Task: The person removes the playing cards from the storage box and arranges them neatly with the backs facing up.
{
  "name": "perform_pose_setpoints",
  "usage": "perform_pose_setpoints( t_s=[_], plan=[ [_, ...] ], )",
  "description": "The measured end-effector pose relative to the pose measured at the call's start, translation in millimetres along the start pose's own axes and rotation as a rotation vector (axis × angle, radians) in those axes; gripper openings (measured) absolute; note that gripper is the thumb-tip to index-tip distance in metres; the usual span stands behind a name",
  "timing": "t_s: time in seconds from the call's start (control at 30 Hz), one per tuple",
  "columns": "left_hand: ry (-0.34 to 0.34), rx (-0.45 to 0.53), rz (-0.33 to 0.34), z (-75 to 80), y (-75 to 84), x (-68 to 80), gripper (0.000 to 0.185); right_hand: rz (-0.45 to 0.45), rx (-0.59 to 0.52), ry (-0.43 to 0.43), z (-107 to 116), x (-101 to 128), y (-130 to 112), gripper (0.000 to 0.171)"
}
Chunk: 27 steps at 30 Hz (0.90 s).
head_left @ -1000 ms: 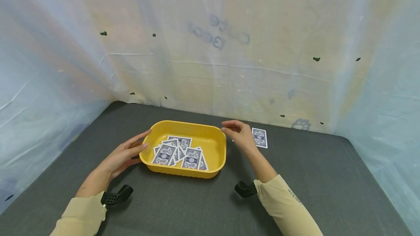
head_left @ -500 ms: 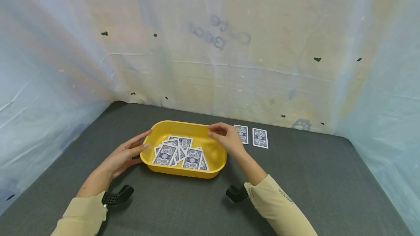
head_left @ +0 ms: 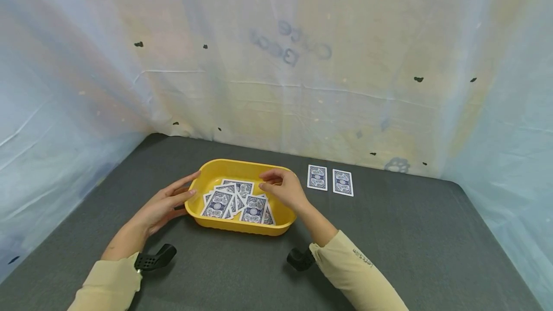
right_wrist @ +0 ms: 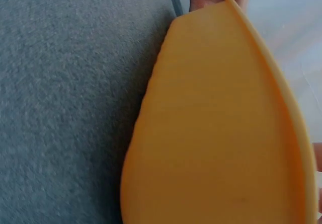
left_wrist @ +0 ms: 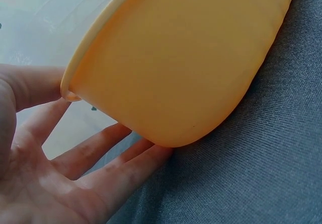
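Note:
My left hand [head_left: 162,205] holds a yellow plastic tray [head_left: 239,225] by its left end. In the left wrist view the thumb lies over the rim and the fingers [left_wrist: 113,178] rest along the outer wall. Several blue-and-white playing cards [head_left: 217,203] lie face down and overlapping inside the tray. Over the tray's right half hovers my right hand [head_left: 286,190], fingers loosely bent, with no card seen in them. The tray wall hides most of this hand in the right wrist view.
Right of the tray, two playing cards, a left one [head_left: 317,177] and a right one [head_left: 343,183], lie face down side by side on the dark grey cloth [head_left: 410,234]. Pale plastic sheeting [head_left: 276,109] hangs behind the table and at both sides.
My right hand has moved left from beside the two laid-out cards to above the tray, uncovering the left one. My left hand and the tray have stayed in place.

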<state>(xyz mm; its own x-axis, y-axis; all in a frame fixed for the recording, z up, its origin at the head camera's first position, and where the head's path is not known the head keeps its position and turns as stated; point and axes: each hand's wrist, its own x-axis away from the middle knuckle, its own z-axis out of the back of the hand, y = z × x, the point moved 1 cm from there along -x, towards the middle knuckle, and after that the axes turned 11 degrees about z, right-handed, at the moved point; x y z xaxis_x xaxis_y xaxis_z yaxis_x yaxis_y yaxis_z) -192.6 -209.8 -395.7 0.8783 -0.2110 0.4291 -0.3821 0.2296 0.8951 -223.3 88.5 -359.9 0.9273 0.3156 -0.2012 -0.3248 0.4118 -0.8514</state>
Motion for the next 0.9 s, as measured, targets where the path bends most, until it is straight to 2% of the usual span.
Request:
perform_pose_setpoints(
  t_s=[0.17, 0.33, 0.7, 0.9],
  plan=[
    [0.006, -0.002, -0.002, -0.2, -0.5, 0.2, 0.066, 0.009, 0.004, -0.046, -7.4, -0.6, 0.8, 0.024],
    [0.002, 0.002, -0.004, -0.1, -0.8, -0.3, 0.066, 0.015, 0.057, -0.109, -13.4, -1.0, 6.4, 0.028],
    [-0.008, 0.001, -0.013, 0.6, -1.6, -0.7, 0.066, -0.118, 0.150, -0.212, -19.0, 0.1, 9.9, 0.037],
    [-0.004, 0.001, -0.009, 0.1, -0.7, -0.1, 0.067, -0.111, 0.233, -0.262, -20.8, -1.1, 10.3, 0.047]
  ],
)
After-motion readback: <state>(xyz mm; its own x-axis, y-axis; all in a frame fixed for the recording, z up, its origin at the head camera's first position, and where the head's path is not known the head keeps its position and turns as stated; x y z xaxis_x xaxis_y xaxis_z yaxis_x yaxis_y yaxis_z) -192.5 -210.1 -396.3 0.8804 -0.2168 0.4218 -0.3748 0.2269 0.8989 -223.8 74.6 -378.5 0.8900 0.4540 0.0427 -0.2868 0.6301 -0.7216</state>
